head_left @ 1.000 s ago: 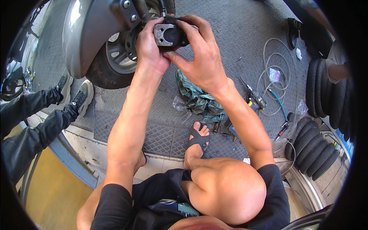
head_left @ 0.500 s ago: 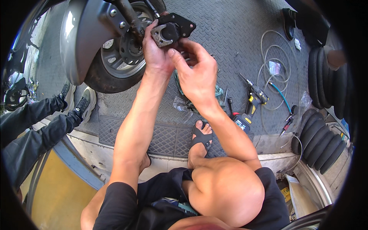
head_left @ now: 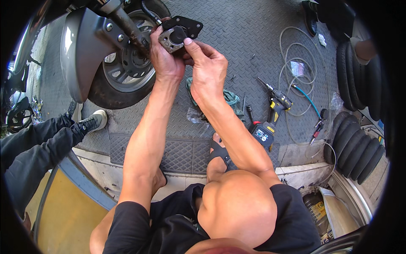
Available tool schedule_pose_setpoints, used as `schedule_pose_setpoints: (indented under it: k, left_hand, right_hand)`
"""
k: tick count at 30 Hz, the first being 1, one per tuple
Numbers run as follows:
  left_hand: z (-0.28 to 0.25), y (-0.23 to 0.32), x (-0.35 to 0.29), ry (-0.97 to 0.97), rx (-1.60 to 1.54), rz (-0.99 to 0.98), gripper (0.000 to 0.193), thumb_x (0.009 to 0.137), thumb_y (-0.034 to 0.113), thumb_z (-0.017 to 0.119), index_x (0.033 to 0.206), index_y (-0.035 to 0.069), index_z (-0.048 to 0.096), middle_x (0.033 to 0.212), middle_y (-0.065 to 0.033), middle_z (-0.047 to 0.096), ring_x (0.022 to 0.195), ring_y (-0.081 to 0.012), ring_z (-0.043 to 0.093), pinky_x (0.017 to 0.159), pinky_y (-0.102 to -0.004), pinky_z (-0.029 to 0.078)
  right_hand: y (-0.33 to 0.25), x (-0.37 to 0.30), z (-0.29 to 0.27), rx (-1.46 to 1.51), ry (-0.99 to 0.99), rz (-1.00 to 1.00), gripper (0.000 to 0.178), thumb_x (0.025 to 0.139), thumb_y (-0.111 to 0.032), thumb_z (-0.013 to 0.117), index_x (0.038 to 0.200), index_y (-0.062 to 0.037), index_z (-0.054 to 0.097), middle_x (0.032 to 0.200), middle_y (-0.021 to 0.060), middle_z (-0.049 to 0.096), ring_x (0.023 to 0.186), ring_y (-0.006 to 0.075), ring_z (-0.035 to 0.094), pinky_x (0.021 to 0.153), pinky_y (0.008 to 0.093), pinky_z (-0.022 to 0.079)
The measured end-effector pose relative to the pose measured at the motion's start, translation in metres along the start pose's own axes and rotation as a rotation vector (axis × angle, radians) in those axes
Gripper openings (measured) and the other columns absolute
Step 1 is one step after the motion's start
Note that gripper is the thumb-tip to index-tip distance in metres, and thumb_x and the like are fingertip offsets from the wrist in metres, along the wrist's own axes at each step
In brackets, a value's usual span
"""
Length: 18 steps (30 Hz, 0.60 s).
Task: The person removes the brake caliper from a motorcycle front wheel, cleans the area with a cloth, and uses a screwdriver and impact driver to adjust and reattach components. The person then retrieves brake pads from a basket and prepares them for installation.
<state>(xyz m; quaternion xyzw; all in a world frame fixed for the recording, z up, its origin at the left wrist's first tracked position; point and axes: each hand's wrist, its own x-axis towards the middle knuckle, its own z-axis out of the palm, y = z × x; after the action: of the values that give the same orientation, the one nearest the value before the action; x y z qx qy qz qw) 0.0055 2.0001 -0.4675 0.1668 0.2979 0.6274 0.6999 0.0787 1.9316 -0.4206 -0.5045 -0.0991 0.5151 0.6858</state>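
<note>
Single head-worn fisheye view, looking steeply down from above the person's bent knee [head_left: 234, 207]. Faces forward over the metal tread-plate floor [head_left: 253, 38], edges bending at the rim. Close range: forearms rise from the lower edge toward the scooter wheel [head_left: 127, 72] at upper left. Stacked tyres [head_left: 359, 148] sit far right of the wheel.

Black short-sleeved shirt [head_left: 127, 228], sleeves ending above elbows. Black shorts [head_left: 177, 216], small light print near hem. Forearms, left hand [head_left: 167, 61] and right hand [head_left: 207, 70] bare, no gloves, rings or watch. Knee bare. Black strap sandal [head_left: 220, 152] on foot.
</note>
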Motion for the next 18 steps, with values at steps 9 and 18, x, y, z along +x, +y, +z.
schedule_pose_setpoints:
  k: [9, 18]
  left_hand:
    - [-0.003, 0.009, 0.002, -0.055, 0.142, -0.027, 0.036, 0.107, 0.035, 0.044, 0.124, 0.010, 0.063, 0.101, -0.0062, 0.074, 0.085, -0.0188, 0.073, 0.071, -0.0332, 0.061]
    - [-0.006, 0.007, 0.007, -0.056, 0.292, 0.103, 0.034, 0.105, 0.026, 0.041, 0.124, 0.006, 0.061, 0.110, -0.0093, 0.071, 0.097, -0.0185, 0.071, 0.086, -0.0317, 0.059]
  right_hand:
    - [0.016, 0.005, -0.001, 0.107, -0.017, 0.060, 0.019, 0.094, -0.013, 0.080, 0.095, 0.0048, 0.074, 0.083, 0.0081, 0.072, 0.072, 0.0158, 0.065, 0.067, 0.0322, 0.055]
    - [0.002, 0.001, 0.004, 0.217, 0.001, 0.179, 0.018, 0.096, -0.012, 0.078, 0.099, 0.0040, 0.071, 0.088, 0.0070, 0.069, 0.076, 0.0165, 0.062, 0.068, 0.0341, 0.056]
